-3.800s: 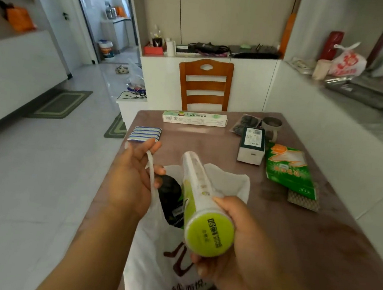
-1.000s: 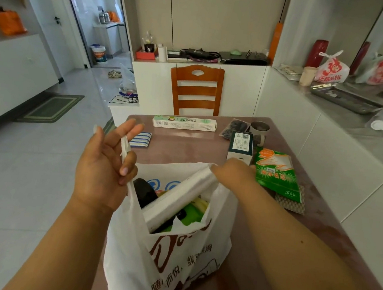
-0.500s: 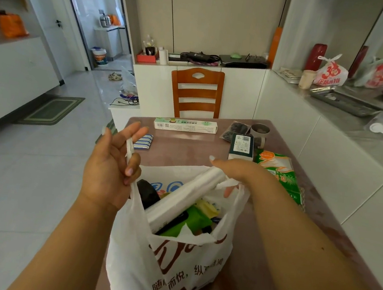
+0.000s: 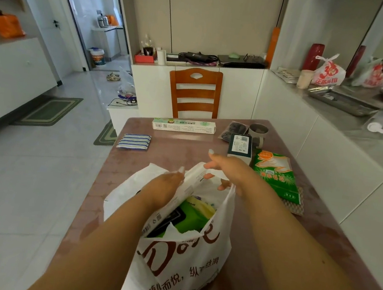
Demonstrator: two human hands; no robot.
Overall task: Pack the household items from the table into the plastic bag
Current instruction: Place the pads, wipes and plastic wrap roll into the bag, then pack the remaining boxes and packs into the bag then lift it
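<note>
Packing goes best if I settle the long white roll [image 4: 187, 184] before reaching for anything else: it lies slanted in the plastic bag [image 4: 180, 261], far end poking out past the rim, so I judge it should be pressed down alongside the green pack [image 4: 192, 218] already inside, without tearing the thin film. My left hand [image 4: 165, 185] lies on the roll with fingers curled over its upper side, steadying it; my right hand [image 4: 227, 169] hovers at the bag's far rim with fingers loosely spread, and I cannot tell whether it pinches the plastic or only touches it. I would keep that rim pulled wide so the roll slides in. Taking the bag as my landmark, it stands on the brownish table [image 4: 180, 148], near my edge of it. Beyond the bag, at the far edge, a long white-and-green box [image 4: 184, 125] lies crosswise, with a wooden chair [image 4: 194, 93] behind it. Right of the bag lies a green packet [image 4: 276, 175], with a dark-faced white box [image 4: 240, 147] just past it and a mug [image 4: 257, 134] farther on. Left of and beyond the bag sits a blue-striped cloth stack [image 4: 134, 141]. Pale tiled floor [image 4: 29, 175] spreads left of the table, and a grey counter [image 4: 358, 124] runs along the right.
</note>
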